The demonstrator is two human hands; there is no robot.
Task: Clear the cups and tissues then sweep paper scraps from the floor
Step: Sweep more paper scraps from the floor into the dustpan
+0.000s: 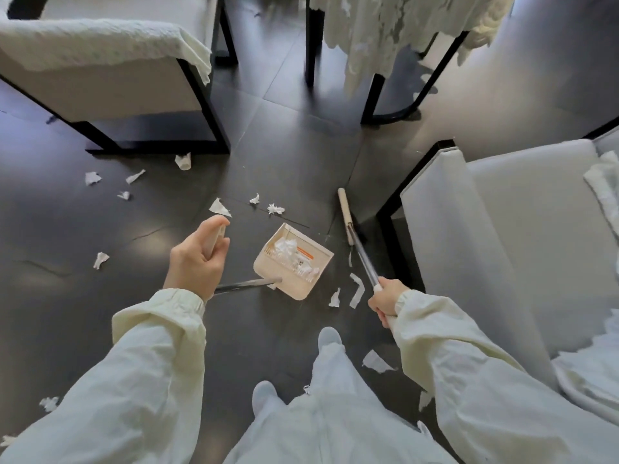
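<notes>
Left hand (pixel 197 256) gripping dustpan handle (pixel 248 285), right hand (pixel 385 301) gripping broom (pixel 363 256), scraps (pixel 355 293) between chairs (pixel 502 229)

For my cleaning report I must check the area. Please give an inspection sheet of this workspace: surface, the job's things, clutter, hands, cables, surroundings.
Surface: dark tiled floor.
Job's things: cream plastic long-handled dustpan on the floor, crumpled white paper inside; broom with metal pole and cream head to its right.
Clutter: torn white paper scraps scattered round the dustpan and feet.
Grippers: left hand grips the dustpan's handle top; right hand grips the broom's pole.
Cables: nothing seen.
Surroundings: black-framed chairs with pale cushions; table with white lacy cloth.
</notes>
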